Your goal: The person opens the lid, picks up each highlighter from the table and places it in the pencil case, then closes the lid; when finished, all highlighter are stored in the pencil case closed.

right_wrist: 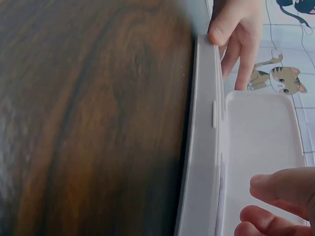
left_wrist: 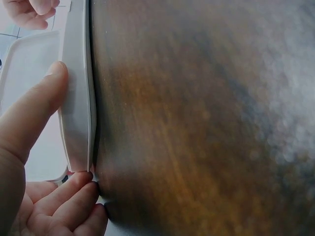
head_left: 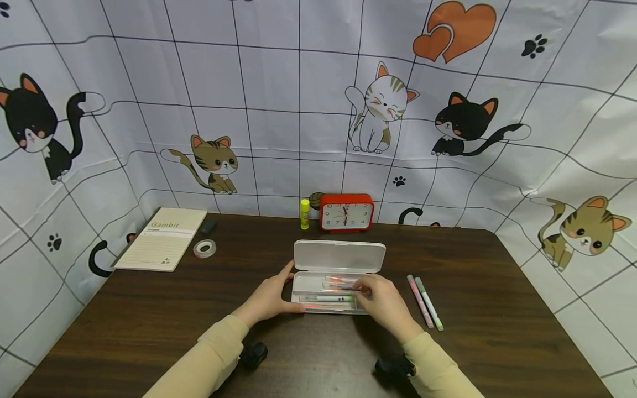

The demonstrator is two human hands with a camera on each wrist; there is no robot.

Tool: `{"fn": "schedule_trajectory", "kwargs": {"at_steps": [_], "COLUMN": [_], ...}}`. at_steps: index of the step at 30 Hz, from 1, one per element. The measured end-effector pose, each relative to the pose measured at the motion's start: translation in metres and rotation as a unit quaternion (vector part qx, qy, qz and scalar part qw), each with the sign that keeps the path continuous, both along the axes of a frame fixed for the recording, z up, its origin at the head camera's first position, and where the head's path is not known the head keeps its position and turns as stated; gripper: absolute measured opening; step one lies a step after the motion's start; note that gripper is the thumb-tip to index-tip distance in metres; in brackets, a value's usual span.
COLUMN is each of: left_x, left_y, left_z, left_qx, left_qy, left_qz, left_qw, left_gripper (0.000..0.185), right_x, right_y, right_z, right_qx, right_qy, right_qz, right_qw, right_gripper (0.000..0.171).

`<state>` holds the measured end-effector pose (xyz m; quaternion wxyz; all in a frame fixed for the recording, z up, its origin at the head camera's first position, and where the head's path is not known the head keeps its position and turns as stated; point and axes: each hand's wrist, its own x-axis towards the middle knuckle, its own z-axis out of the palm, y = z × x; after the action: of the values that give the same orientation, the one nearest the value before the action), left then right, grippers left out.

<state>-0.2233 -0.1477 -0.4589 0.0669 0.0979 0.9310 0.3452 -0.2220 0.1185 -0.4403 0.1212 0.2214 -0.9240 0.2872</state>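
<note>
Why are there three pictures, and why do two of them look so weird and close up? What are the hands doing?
A person wears three little cameras: one on the head and one on each wrist. The head view shows the whole brown table. The wrist views look odd because they sit right beside the hands.

The left hand holds the left end of a white pencil case with its lid open. The right hand reaches into the case, fingers on a pen; whether it really grips it is too small to tell.

Two more pens lie on the table to the right. Farther back are a notebook, a tape roll, a glue stick and a red clock.
</note>
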Motion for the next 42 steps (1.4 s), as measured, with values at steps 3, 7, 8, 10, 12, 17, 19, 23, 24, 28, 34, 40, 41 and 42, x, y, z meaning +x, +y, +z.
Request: {"fn": "schedule_trajectory", "kwargs": {"at_steps": [3,7,8,10,12,17,19,23,24,28,34,40,41,42], "left_x": [0.000,0.000,0.000,0.001,0.001,0.001,0.000,-0.001,0.000,0.000,-0.001,-0.001,-0.001,0.000], "left_y": [0.000,0.000,0.000,0.000,-0.001,-0.001,0.000,0.000,0.000,-0.001,-0.001,-0.002,-0.002,-0.001], "left_z": [0.000,0.001,0.001,0.002,0.002,0.001,0.000,0.000,0.000,0.001,0.001,0.000,0.000,0.000], "left_qx": [0.001,0.001,-0.001,-0.005,-0.008,-0.010,-0.009,-0.008,-0.007,-0.009,-0.012,-0.012,-0.012,-0.012], "left_qy": [0.003,0.002,0.001,0.003,0.004,-0.001,-0.005,-0.003,-0.003,0.000,0.000,0.006,0.005,0.006], "left_qz": [0.001,0.002,0.001,-0.003,-0.007,-0.005,-0.001,-0.001,-0.002,-0.006,-0.007,-0.010,-0.011,-0.011], "left_qw": [1.0000,1.0000,1.0000,1.0000,0.9999,0.9999,0.9999,1.0000,1.0000,0.9999,0.9999,0.9999,0.9999,0.9998], "left_gripper": [0.114,0.114,0.114,0.113,0.113,0.112,0.113,0.113,0.113,0.112,0.113,0.112,0.112,0.112], "right_x": [0.000,-0.001,-0.001,-0.002,-0.002,-0.001,-0.001,-0.001,-0.001,-0.001,0.001,0.003,0.004,0.004], "right_y": [0.005,0.013,0.015,0.019,0.023,0.033,0.037,0.049,0.052,0.065,0.080,0.096,0.099,0.103], "right_z": [0.001,0.002,0.002,0.003,0.003,0.003,0.004,0.005,0.005,0.004,0.001,0.000,0.000,-0.001], "right_qx": [-0.002,-0.002,0.000,0.002,0.004,0.007,0.013,0.027,0.028,0.028,0.028,0.031,0.031,0.028], "right_qy": [-0.001,-0.009,-0.010,-0.012,-0.012,-0.023,-0.027,-0.029,-0.029,-0.032,-0.029,-0.037,-0.040,-0.042], "right_qz": [-0.007,-0.018,-0.021,-0.027,-0.033,-0.040,-0.044,-0.054,-0.057,-0.066,-0.077,-0.095,-0.098,-0.101], "right_qw": [1.000,1.000,1.000,1.000,0.999,0.999,0.999,0.998,0.998,0.997,0.996,0.994,0.994,0.994], "right_gripper": [0.011,0.011,0.012,0.011,0.011,0.010,0.011,0.011,0.011,0.010,0.010,0.009,0.009,0.010]}}
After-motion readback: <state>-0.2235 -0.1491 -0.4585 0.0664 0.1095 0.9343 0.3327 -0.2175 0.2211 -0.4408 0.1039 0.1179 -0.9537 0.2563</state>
